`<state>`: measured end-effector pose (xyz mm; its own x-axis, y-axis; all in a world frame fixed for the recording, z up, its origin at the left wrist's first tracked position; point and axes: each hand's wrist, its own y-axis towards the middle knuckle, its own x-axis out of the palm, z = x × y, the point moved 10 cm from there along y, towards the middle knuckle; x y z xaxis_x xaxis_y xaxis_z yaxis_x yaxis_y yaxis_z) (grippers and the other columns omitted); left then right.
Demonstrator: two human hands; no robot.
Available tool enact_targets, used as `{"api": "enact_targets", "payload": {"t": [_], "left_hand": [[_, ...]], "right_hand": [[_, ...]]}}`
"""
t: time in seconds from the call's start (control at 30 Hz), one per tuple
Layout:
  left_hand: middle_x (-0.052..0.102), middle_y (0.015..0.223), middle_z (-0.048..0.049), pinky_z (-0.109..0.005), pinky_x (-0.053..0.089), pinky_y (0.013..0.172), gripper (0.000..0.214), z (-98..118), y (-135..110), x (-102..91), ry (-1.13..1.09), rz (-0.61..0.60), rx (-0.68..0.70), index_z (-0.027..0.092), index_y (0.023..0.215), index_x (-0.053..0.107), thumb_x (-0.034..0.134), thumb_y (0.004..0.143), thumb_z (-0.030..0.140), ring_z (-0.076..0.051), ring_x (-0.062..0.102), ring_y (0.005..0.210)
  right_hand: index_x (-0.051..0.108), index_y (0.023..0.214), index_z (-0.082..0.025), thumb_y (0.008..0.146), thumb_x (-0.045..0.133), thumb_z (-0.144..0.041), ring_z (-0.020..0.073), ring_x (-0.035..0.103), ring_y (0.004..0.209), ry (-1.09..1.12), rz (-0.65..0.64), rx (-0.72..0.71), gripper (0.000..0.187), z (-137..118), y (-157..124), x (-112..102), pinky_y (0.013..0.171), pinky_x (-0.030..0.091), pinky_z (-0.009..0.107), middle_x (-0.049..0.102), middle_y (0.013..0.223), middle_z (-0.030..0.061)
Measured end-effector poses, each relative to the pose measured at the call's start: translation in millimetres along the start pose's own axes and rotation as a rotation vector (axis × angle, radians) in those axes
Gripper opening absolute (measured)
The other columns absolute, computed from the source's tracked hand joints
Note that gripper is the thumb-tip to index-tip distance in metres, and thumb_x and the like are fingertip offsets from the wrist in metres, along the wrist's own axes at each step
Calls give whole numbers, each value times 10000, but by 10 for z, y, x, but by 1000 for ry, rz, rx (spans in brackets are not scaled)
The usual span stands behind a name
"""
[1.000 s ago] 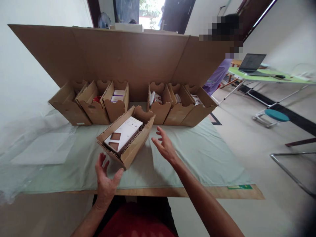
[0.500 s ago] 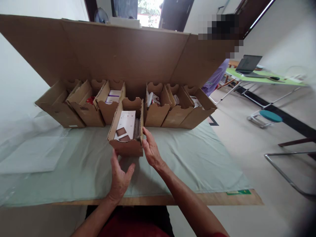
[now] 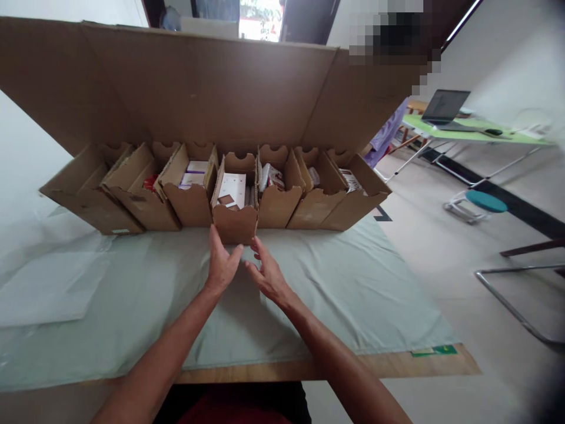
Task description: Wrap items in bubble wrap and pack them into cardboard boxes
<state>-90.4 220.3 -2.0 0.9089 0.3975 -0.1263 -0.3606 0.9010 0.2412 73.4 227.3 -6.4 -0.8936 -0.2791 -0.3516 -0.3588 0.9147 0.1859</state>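
The middle cardboard bin stands in a gap in the row, its front jutting slightly ahead of its neighbours. Inside it is a white printed box with brown squares on it, beside darker packets that I cannot make out. At the bin's lower left front corner is my left hand, thumb spread, fingertips seemingly touching the cardboard. My right hand is by the lower right corner, fingers extended and apart, its index fingertip against or very close to the bin. Neither hand is closed around anything.
Several similar bins flank it, including one with purple-and-white boxes and one with red-and-white packets. A tall cardboard panel rises behind. Clear plastic lies on the cloth at left. A person's purple sleeve shows beyond.
The middle bin has slid away from me into the gap between the other bins. Both hands have moved forward with it, the right one shifting from its side to its lower front corner.
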Motion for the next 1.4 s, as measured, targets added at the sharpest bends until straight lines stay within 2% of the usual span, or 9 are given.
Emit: {"api": "enact_targets", "payload": {"t": [0.17, 0.33, 0.4, 0.5, 0.6, 0.67, 0.83, 1.17, 1.4], "left_hand": [[209, 1671, -246, -459, 129, 1294, 975, -2, 365, 59, 111, 140, -93, 89, 1573, 199, 720, 764, 248, -333, 179, 1576], [349, 1576, -261, -504, 236, 1260, 903, -1, 479, 18, 160, 233, -46, 86, 1523, 285, 729, 768, 305, -362, 315, 1512], [423, 1511, -244, -528, 288, 1230, 874, -50, 431, -39, 185, 261, -29, 108, 1503, 320, 737, 768, 328, -362, 388, 1462], [469, 1456, -221, -546, 325, 1201, 888, -96, 373, -99, 216, 282, 18, 135, 1488, 348, 778, 743, 355, -363, 437, 1414], [443, 1479, -225, -551, 328, 1196, 972, -87, 384, -85, 218, 279, 63, 148, 1496, 333, 833, 699, 392, -377, 416, 1424], [424, 1494, -243, -547, 315, 1204, 994, -77, 414, -47, 216, 275, 65, 132, 1496, 320, 844, 688, 380, -386, 392, 1442], [435, 1478, -239, -536, 303, 1215, 938, -49, 445, -14, 224, 304, 53, 122, 1477, 334, 820, 699, 319, -376, 373, 1458], [585, 1270, -185, -540, 434, 1112, 640, -147, 489, -71, 227, 279, 28, 137, 1302, 504, 749, 744, 332, -348, 560, 1268], [678, 1188, -138, -497, 510, 1047, 499, -124, 669, -41, 212, 164, -7, 186, 1237, 540, 684, 765, 261, -303, 657, 1143]], "right_hand": [[401, 1541, -167, 874, 612, -317, 319, 504, 1408, -145, -34, -14, 716, 214, 173, 112, 1141, 436, 546, 501, 1536, 205], [520, 1440, -205, 849, 578, -226, 292, 591, 1318, -203, 44, -77, 594, 326, 112, 82, 1085, 505, 503, 602, 1447, 158], [575, 1373, -206, 881, 538, -223, 270, 610, 1289, -219, 88, -112, 495, 186, 101, -37, 1091, 501, 482, 641, 1390, 150], [644, 1258, -217, 942, 460, -214, 233, 607, 1277, -369, 249, -264, 366, -395, 230, -441, 1121, 468, 445, 673, 1314, 131], [543, 1403, -201, 963, 435, -201, 240, 541, 1357, -643, 355, -272, 453, -972, 621, -832, 1051, 516, 392, 513, 1519, 148], [442, 1490, -186, 937, 503, -193, 279, 570, 1318, -852, 282, -144, 556, -1126, 985, -940, 962, 557, 393, 425, 1588, 168], [538, 1339, -181, 952, 458, -100, 260, 701, 1048, -1166, 73, 51, 403, -1084, 1462, -963, 840, 543, 352, 685, 1274, 149], [579, 1255, -209, 1009, 379, -174, 263, 687, 1030, -1221, 48, 48, 319, -1104, 989, -1006, 756, 471, 312, 704, 1194, 120], [572, 1301, -195, 988, 391, -145, 253, 682, 1039, -1190, 61, 73, 365, -1030, 1037, -1003, 758, 476, 302, 697, 1199, 127]]}}
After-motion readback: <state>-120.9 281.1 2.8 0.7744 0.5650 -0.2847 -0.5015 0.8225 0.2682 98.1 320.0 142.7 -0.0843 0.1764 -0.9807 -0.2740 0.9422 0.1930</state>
